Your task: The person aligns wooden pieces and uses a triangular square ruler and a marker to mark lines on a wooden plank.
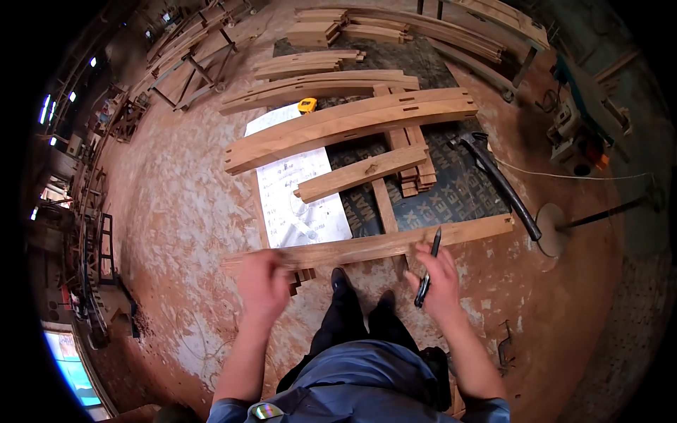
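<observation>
Gripping one black pen (426, 276), the right hand (438, 276) is loosely curled, thumb and fingers around the barrel, tip pointing up and away, just by the near edge of one long beam (352, 251). And there's that beam, running right across the near side of the worktop (462, 203), one slot showing at its right end. Over to the left hand (262, 285): half closed and blurred, it's over the beam's left end, and whether it has hold of the wood I cannot tell. Two hands, one pen!

Farther in, one short block (363, 173), a single knot on its face, lies slantwise with its left end over the paper (300, 180), which is covered in handwriting. Beneath its right end sits a stack of short pieces (416, 176), too overlapped to count. Beyond them comes the big curved timber (345, 128), several slots cut in it; one piece or two laid flush, hard to say. One yellow tape measure (307, 106) sits just behind it. On the right, one hammer (508, 192), its handle reaching past the worktop's edge. Down below, two dark shoes (340, 283).
</observation>
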`<act>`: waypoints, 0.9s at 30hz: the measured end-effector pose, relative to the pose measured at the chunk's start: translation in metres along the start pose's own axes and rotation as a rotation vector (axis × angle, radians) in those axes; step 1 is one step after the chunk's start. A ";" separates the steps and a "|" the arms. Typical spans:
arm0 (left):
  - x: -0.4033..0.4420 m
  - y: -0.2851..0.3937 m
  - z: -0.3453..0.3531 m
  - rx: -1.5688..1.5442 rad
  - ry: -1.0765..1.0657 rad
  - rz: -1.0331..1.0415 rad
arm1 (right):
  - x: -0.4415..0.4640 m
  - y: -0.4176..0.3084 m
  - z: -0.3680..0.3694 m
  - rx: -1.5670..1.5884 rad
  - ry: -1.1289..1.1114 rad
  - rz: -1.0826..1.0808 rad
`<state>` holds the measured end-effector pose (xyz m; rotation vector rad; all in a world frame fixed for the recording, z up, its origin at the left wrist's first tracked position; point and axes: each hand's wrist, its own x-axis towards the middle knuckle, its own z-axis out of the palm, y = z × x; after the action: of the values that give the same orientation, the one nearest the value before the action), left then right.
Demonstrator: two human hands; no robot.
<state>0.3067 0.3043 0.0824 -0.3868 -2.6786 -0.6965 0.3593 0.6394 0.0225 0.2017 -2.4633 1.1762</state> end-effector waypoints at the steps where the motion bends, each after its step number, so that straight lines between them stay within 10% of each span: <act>1: 0.005 0.015 0.010 0.013 -0.088 0.149 | -0.008 -0.005 0.001 0.019 -0.007 0.011; 5: -0.001 0.035 0.053 0.107 -0.300 0.426 | -0.038 -0.027 0.007 0.071 -0.027 0.066; 27: 0.018 0.042 0.077 0.046 -0.396 0.553 | -0.100 -0.041 0.019 0.184 -0.012 0.149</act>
<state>0.2847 0.3816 0.0438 -1.3054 -2.7175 -0.4171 0.4563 0.5946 -0.0006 0.0770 -2.4142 1.4698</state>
